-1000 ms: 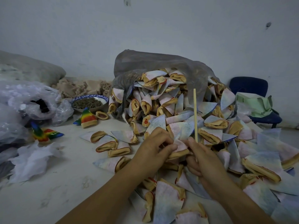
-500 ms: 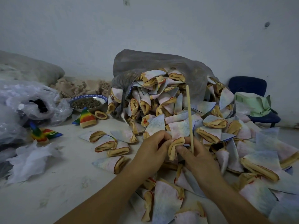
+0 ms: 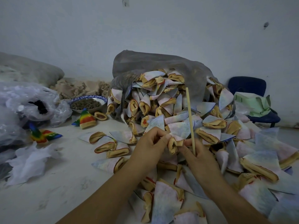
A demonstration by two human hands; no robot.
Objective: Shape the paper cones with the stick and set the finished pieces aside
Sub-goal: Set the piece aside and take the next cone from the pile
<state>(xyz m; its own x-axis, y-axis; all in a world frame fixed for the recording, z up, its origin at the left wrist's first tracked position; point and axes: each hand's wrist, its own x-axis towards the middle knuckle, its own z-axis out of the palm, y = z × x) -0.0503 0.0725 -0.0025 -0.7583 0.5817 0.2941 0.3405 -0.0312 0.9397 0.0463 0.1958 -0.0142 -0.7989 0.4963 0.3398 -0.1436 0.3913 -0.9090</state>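
Observation:
My left hand (image 3: 149, 143) and my right hand (image 3: 196, 155) both pinch one pale cone (image 3: 176, 140) by its tan rolled rim, with the opening turned toward me. A thin wooden stick (image 3: 189, 115) stands nearly upright in my right hand, clamped against the palm. Behind the hands a big heap of unshaped cones (image 3: 161, 102) spills from a grey sack (image 3: 155, 62). Two rainbow-coloured finished cones (image 3: 85, 118) (image 3: 43, 134) lie to the left.
Flat cones (image 3: 111, 144) lie loose on the pale floor around my arms. A blue-rimmed bowl (image 3: 88, 103) of dark bits, clear plastic bags (image 3: 24, 101) and crumpled white paper (image 3: 27, 160) sit at left. At the right wall stands a blue chair (image 3: 252, 88) with a green bag (image 3: 254, 104).
I have lifted the cone slightly and turned its rim toward me, both hands opening the mouth. The stick has shifted a little left and tilted with my right hand.

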